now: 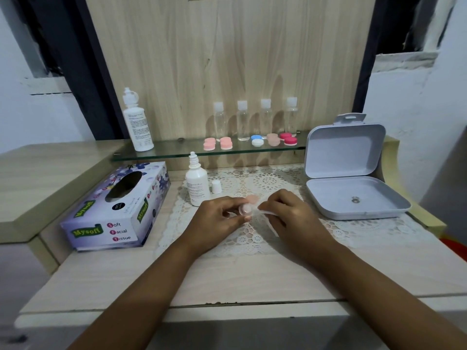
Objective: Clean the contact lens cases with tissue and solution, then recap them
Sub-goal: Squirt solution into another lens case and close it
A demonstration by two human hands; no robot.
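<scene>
My left hand [222, 216] pinches a pale pink contact lens case [245, 209] over the lace mat, its open well turned toward my right hand. My right hand [290, 213] grips a folded white tissue [266, 215] beside the case. A pink cap [252, 199] lies on the mat just behind my fingers. The small solution bottle [197, 183] stands uncapped to the left, its white cap [216, 186] next to it. Several more lens cases [257, 142] in pink, blue-white and red sit on the glass shelf.
A tissue box [118, 210] lies at the left. An open grey plastic box [346, 173] stands at the right. On the glass shelf [177, 154] are a large solution bottle [136, 125] and several clear bottles [243, 121]. A wooden panel rises behind.
</scene>
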